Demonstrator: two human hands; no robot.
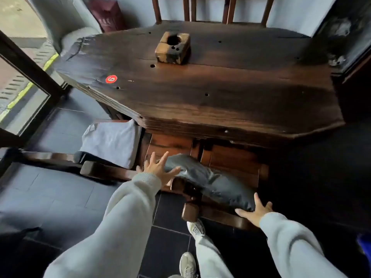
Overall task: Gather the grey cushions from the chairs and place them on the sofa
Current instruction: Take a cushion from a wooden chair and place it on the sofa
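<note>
The person's left hand (158,169) sits at about 7 o'clock from the middle of the view, its fingers (163,157) spread wide and flat, the thumb side pressed against the upper left end of a dark grey cushion (208,180); nothing is gripped, the palm only meets the fabric. The right hand (256,213) is at about 5 o'clock, fingers likewise splayed open, touching the cushion's lower right corner from beneath and beside it without closing on it. That cushion lies tilted between the two hands, draped across the arm and seat of a wooden chair (230,169) pushed in under the near edge of the tabletop (200,87). A second grey cushion (112,141), paler in the window light, rests flat on the seat of a neighbouring chair (100,169) at 9 o'clock, well apart from both hands. So two cushions are in view, one on each of two near chairs. Backs of more chairs (210,9) stand past the far edge at 12 o'clock; how many cannot be told. On the tabletop are one square wooden block (173,47) with a round hollow, at 12 o'clock, and one red round sticker (111,79) at 10 o'clock. Two light sleeves and two pale shoes (187,263) show at 6 o'clock on the dark tiled floor (60,197).
</note>
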